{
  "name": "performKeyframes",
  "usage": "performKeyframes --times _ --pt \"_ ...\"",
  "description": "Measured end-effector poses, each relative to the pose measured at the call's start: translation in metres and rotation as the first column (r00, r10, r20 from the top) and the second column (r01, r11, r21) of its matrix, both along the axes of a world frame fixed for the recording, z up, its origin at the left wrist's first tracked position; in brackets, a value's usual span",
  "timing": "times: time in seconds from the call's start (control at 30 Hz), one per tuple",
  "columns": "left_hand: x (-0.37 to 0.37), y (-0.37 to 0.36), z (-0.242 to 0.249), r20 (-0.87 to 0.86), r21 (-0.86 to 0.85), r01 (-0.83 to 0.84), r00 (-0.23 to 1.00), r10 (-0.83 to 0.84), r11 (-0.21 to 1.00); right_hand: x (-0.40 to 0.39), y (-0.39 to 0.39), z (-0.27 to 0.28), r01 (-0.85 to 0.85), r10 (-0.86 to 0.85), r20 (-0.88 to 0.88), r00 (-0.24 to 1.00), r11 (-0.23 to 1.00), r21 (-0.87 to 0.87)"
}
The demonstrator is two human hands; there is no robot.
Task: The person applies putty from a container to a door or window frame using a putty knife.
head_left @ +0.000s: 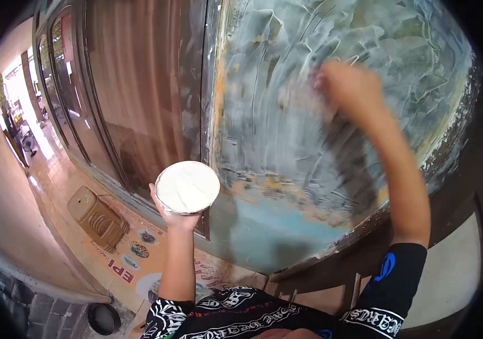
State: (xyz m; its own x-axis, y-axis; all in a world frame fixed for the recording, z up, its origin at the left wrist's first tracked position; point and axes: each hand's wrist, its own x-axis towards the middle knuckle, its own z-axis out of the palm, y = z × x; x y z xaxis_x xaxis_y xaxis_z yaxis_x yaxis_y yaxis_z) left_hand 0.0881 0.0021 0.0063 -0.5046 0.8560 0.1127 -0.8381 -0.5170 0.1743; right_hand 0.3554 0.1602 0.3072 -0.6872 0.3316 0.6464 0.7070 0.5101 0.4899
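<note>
My left hand (180, 219) grips a round, shallow bowl (166, 207) from below and holds it up near the window frame. White paste (188, 187) fills the bowl nearly to its rim. My right hand (350, 85) is raised against the wall (286, 51), closed and smeared by motion. A flat scraper (305, 97) in it shows only as a pale blur touching or close to the surface. Grey-white paste covers most of this wall in streaks and ridges, with bare blue paint (270, 226) below.
A dark-framed window (140, 73) adjoins the wall on the left. Stacked plastic stools (97, 217) stand on a printed banner (134, 254) on the floor. A black round container (104, 318) sits at lower left. A tiled passage (52, 164) leads away, with a fan (28, 142).
</note>
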Motion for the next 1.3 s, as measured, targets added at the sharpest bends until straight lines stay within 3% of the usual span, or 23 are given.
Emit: performKeyframes --times 0.03,0.07,0.13,0.2,0.27,0.3,0.33,0.37,0.4,0.5,0.63,0.7,0.73,0.8,0.87,0.9,0.93,0.97,1.0,1.03,1.13,1.23,1.3 --pt "-0.003 0.001 -0.005 -0.024 0.070 0.026 0.999 -0.024 0.997 -0.006 -0.012 0.040 0.143 -0.131 -0.105 0.986 0.983 0.115" --pt "-0.004 0.001 -0.007 -0.050 0.133 0.053 0.998 -0.046 0.990 0.005 -0.003 0.072 -0.085 0.133 -0.200 0.971 0.969 0.232" --pt "0.000 -0.002 0.006 0.009 0.017 -0.005 1.000 0.005 1.000 0.028 0.020 0.125 -0.057 0.132 -0.250 0.959 0.957 0.285" --pt "-0.002 -0.006 0.006 0.024 -0.008 -0.023 0.999 0.023 1.000 0.037 0.014 0.146 -0.384 0.414 -0.406 0.815 0.910 0.156" --pt "-0.010 -0.012 0.001 0.026 0.008 -0.034 0.999 0.034 0.999 0.016 -0.030 0.081 -0.321 0.310 -0.193 0.931 0.946 -0.030" --pt "-0.014 -0.012 -0.005 0.008 0.061 -0.019 1.000 0.019 0.998 0.007 -0.028 0.038 -0.406 0.367 -0.212 0.906 0.896 -0.181" --pt "-0.016 -0.012 -0.008 -0.011 0.113 -0.005 1.000 0.006 0.994 -0.002 -0.043 0.003 -0.311 0.307 -0.050 0.950 0.933 -0.183" --pt "-0.013 -0.014 0.000 0.019 0.055 -0.023 1.000 0.022 0.998 -0.010 -0.049 -0.030 -0.080 0.128 0.164 0.978 0.960 -0.270" --pt "-0.015 -0.015 -0.002 0.021 0.053 -0.026 0.999 0.024 0.998 -0.011 -0.036 -0.061 -0.005 0.127 0.311 0.942 0.931 -0.364" --pt "-0.014 -0.017 -0.001 0.047 0.068 -0.020 0.999 0.017 0.998 -0.016 -0.008 -0.086 0.055 0.083 0.365 0.927 0.934 -0.352" --pt "-0.014 -0.016 0.001 0.030 0.035 -0.034 0.999 0.033 0.999 -0.019 0.001 0.033 0.012 -0.009 -0.064 0.998 0.999 0.048" --pt "-0.013 -0.016 0.002 0.032 0.018 -0.045 0.999 0.044 0.999 0.002 0.014 0.104 -0.141 0.178 -0.231 0.956 0.976 0.168" --pt "-0.014 -0.016 0.003 0.031 0.010 -0.048 0.998 0.048 0.999 0.015 0.024 0.135 -0.319 0.338 -0.300 0.892 0.941 0.113" --pt "-0.016 -0.011 0.001 0.039 0.016 -0.070 0.997 0.069 0.997 0.030 0.022 0.163 -0.356 0.337 -0.353 0.873 0.934 0.010" --pt "-0.016 -0.012 0.000 0.016 0.073 -0.036 0.999 0.035 0.997 0.024 -0.004 0.149 -0.258 0.244 -0.273 0.930 0.966 -0.015" --pt "-0.016 -0.013 0.001 -0.001 0.107 -0.020 1.000 0.020 0.994 0.008 -0.012 0.115 -0.497 0.490 -0.201 0.848 0.868 0.021" --pt "-0.017 -0.014 0.000 0.000 0.107 -0.023 1.000 0.023 0.994 -0.006 -0.032 0.078 -0.489 0.389 -0.329 0.860 0.812 -0.319" --pt "-0.019 -0.014 -0.001 0.013 0.087 -0.031 0.999 0.030 0.996 -0.016 -0.035 0.038 -0.294 0.296 -0.017 0.955 0.942 -0.160" --pt "-0.020 -0.014 -0.003 0.026 0.064 -0.036 0.999 0.035 0.997 -0.022 -0.035 -0.010 -0.280 0.307 0.083 0.948 0.929 -0.243" --pt "-0.022 -0.014 -0.007 0.027 0.011 -0.074 0.997 0.074 0.997 -0.032 -0.049 -0.039 0.023 0.143 0.329 0.934 0.892 -0.452" --pt "-0.022 -0.019 -0.006 0.070 -0.036 -0.075 0.995 0.077 0.997 -0.021 -0.026 -0.148 0.015 0.214 0.535 0.817 0.920 -0.391" --pt "-0.026 -0.016 -0.011 0.050 0.015 -0.047 0.998 0.046 0.999 -0.019 -0.009 -0.133 0.011 0.122 0.487 0.865 0.965 -0.261" --pt "-0.026 -0.017 -0.009 0.044 0.024 -0.024 0.999 0.023 0.999 -0.019 -0.007 -0.073 0.037 0.018 0.369 0.929 0.989 -0.141"
